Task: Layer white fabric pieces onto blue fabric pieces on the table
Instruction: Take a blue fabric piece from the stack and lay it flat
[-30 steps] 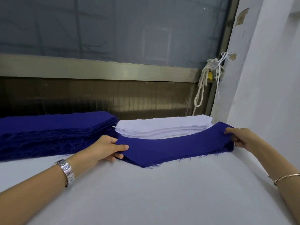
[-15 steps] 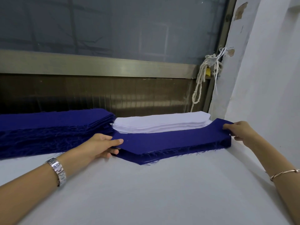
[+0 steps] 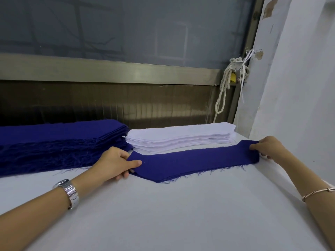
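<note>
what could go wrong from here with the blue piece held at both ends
1. The blue piece lies close in front of the white stack. If the left hand or right hand pushes it back, the stack's lower layers may get knocked askew.
2. Its near edge is frayed, with loose threads. These could snag or shed onto the table and end up trapped under a white layer.

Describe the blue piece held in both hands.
The blue piece is a long, dark blue strip with a pointed near edge and frayed threads. It lies nearly flat on the table, in front of the white stack. The left hand pinches its left end, the right hand its right end.
</note>
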